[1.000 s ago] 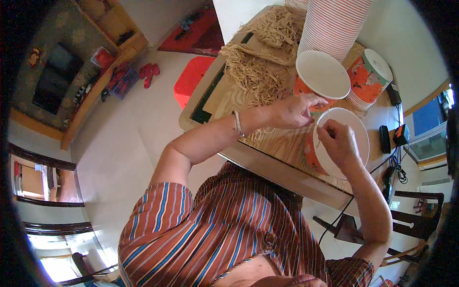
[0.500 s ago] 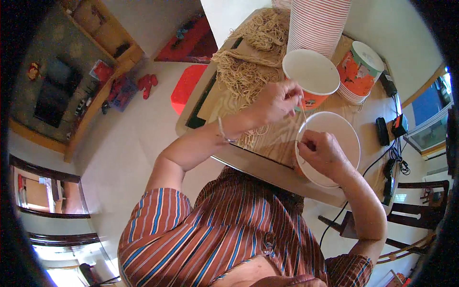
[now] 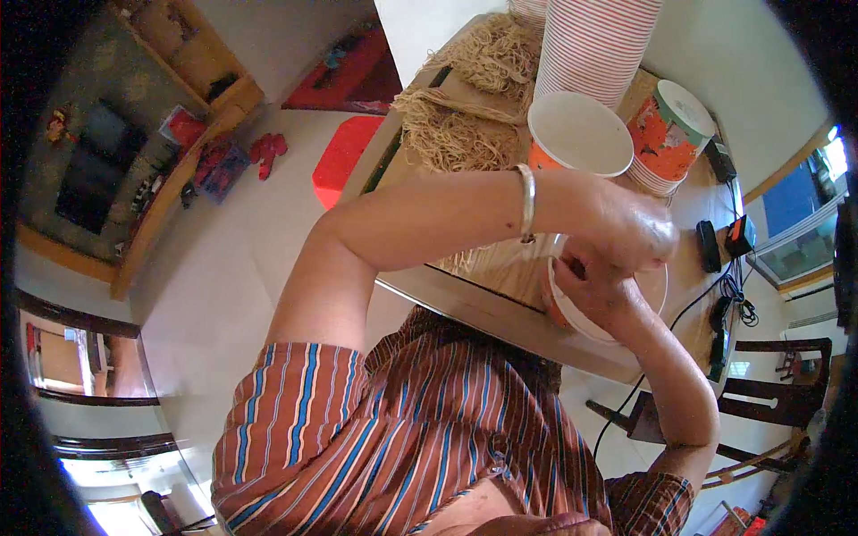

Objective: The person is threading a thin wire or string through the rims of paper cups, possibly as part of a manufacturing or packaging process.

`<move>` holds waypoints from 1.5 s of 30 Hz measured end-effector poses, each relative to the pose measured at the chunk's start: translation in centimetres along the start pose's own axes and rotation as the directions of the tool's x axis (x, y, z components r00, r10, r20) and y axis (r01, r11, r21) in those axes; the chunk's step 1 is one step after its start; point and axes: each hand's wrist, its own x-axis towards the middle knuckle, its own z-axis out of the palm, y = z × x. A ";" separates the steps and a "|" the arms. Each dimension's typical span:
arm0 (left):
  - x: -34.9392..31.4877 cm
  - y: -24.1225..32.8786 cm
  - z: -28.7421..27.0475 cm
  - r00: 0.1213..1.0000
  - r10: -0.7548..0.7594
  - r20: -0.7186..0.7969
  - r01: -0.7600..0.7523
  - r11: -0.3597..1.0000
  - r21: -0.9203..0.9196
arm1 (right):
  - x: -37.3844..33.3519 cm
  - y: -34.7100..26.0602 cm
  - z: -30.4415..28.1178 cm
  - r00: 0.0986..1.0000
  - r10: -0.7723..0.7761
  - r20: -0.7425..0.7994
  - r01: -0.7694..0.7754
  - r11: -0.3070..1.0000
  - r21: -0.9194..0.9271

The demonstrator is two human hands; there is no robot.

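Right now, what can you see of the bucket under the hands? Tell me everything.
The bucket is round and open-topped, with a white inside and rim and an orange-printed outer wall showing at left; it looks like coated paper. It seems to stand upright on the wooden table, near the edge. The left hand and right hand hide much of its mouth; whether either touches it, or anything lies inside, I cannot tell.

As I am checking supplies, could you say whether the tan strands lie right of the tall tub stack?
No, the tan strands lie left of the tall tub stack.
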 end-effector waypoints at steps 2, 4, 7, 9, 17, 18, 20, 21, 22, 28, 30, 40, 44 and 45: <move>-0.1 -0.6 1.2 0.976 -0.129 0.178 0.212 0.765 -0.608 | 0.0 -0.1 0.0 0.999 -0.040 -0.022 0.041 0.998 0.037; -0.6 -1.7 1.8 0.971 -0.138 0.193 0.231 0.739 -0.633 | 0.4 -1.7 -1.0 0.993 0.015 0.114 -0.021 0.998 0.054; -1.3 -2.3 1.3 0.934 -0.283 -0.218 0.134 0.843 -0.521 | 0.5 -2.0 -1.1 0.997 0.028 0.075 -0.028 1.000 0.005; -2.6 -1.4 -0.8 0.899 -0.325 -0.293 0.154 0.862 -0.482 | 0.7 -1.0 -1.6 0.985 0.104 0.140 -0.123 0.983 0.135; -10.3 4.9 -0.1 0.688 -0.588 -0.426 0.312 0.769 -0.558 | 1.0 -2.1 -4.1 0.797 0.330 0.505 -0.601 0.348 0.720; -10.9 5.4 1.0 0.693 -0.541 -0.476 0.292 0.815 -0.501 | 0.9 -2.0 -4.0 0.802 0.319 0.506 -0.593 0.322 0.738; -11.7 6.9 2.3 0.692 -0.520 -0.501 0.254 0.825 -0.506 | 0.8 -1.8 -3.8 0.797 0.313 0.517 -0.597 0.271 0.755; -11.9 7.5 2.8 0.688 -0.499 -0.527 0.218 0.835 -0.506 | 0.8 -1.8 -3.7 0.793 0.304 0.527 -0.598 0.225 0.770; -12.1 7.8 3.4 0.697 -0.455 -0.555 0.224 0.872 -0.434 | 0.8 -1.9 -3.7 0.791 0.305 0.531 -0.601 0.222 0.768; -11.8 7.4 3.8 0.731 -0.260 -0.631 0.201 0.965 -0.166 | 1.0 -1.9 -3.5 0.785 0.305 0.539 -0.612 0.253 0.749; -11.6 7.5 3.8 0.713 -0.247 -0.656 0.187 0.969 -0.161 | 0.9 -1.9 -3.5 0.788 0.298 0.539 -0.606 0.223 0.763; -11.1 8.8 5.4 0.487 -0.634 -0.601 0.147 0.738 -0.659 | 0.7 -1.7 -3.2 0.808 0.276 0.521 -0.588 0.312 0.746; -11.2 10.1 6.4 0.381 -0.813 -0.441 0.185 0.535 -0.825 | 0.5 -2.1 -3.1 0.872 0.318 0.373 -0.488 0.505 0.712; -11.1 10.4 6.9 0.333 -0.856 -0.396 0.159 0.465 -0.871 | 0.5 -2.2 -3.1 0.872 0.342 0.349 -0.485 0.521 0.702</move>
